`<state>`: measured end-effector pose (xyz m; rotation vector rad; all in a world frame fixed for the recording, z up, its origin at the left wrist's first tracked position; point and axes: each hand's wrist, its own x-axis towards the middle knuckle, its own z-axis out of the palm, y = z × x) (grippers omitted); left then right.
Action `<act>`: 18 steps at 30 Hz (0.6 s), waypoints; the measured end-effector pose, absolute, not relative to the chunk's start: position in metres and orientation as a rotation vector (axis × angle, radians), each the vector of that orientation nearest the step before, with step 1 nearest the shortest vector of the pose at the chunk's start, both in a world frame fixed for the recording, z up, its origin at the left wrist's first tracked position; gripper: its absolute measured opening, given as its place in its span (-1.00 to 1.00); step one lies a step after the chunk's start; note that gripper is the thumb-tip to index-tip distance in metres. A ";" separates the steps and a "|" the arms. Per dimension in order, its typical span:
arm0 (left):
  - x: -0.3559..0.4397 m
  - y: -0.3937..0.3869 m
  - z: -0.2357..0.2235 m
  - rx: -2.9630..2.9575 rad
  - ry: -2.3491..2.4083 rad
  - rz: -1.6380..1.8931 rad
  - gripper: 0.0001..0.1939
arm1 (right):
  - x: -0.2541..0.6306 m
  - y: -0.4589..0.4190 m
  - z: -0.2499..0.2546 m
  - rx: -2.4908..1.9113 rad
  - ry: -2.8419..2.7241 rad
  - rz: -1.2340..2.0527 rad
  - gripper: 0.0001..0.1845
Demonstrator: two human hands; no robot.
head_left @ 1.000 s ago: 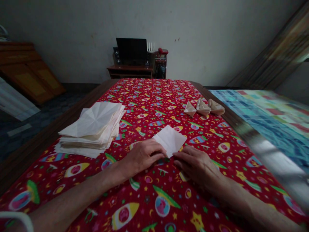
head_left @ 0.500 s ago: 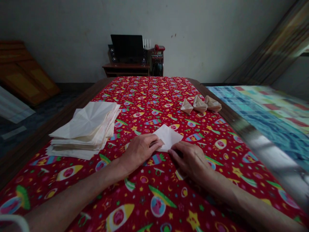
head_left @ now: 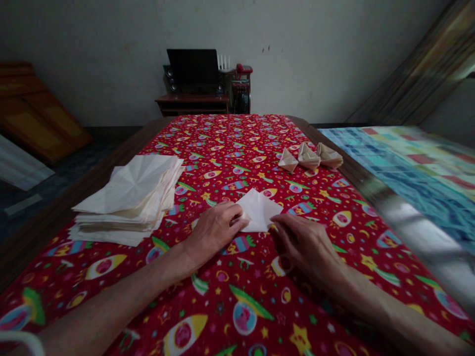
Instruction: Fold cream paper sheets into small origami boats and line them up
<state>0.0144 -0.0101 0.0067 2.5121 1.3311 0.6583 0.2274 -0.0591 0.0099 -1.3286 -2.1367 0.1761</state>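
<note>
A small folded sheet of white paper [head_left: 258,207] lies on the red patterned cloth in front of me, one corner pointing away. My left hand [head_left: 221,222] pinches its left side, thumb and fingers closed on the edge. At the paper's right corner is my right hand [head_left: 306,237], its fingers held together with the tips at the edge. To the left sits a thick stack of creased paper sheets [head_left: 137,190]. Farther off on the right stand groups of folded paper pieces [head_left: 308,157], pointed at the top.
The red cloth [head_left: 237,277] covers a dark wooden table [head_left: 361,183]. A bed with a checked cover [head_left: 408,173] adjoins on the right. Beyond the far end are a black monitor [head_left: 193,70] and a red telephone [head_left: 244,68]. A wooden cabinet [head_left: 40,109] stands at left.
The paper's near corner has been folded up, leaving a straighter near edge. My right hand has shifted from the near corner to the right corner. The view has tilted slightly.
</note>
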 end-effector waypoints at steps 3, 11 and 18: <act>0.014 -0.009 0.004 2.516 1.314 0.666 -0.77 | 0.235 -0.068 0.016 -1.224 -2.229 0.114 -0.71; 0.014 -0.008 0.001 2.525 1.315 0.716 -0.79 | 0.225 -0.086 0.002 -0.989 -2.663 -0.115 -0.60; 0.014 -0.008 0.002 2.525 1.322 0.688 -0.79 | 0.226 -0.085 -0.004 -1.191 -2.692 -0.203 -0.47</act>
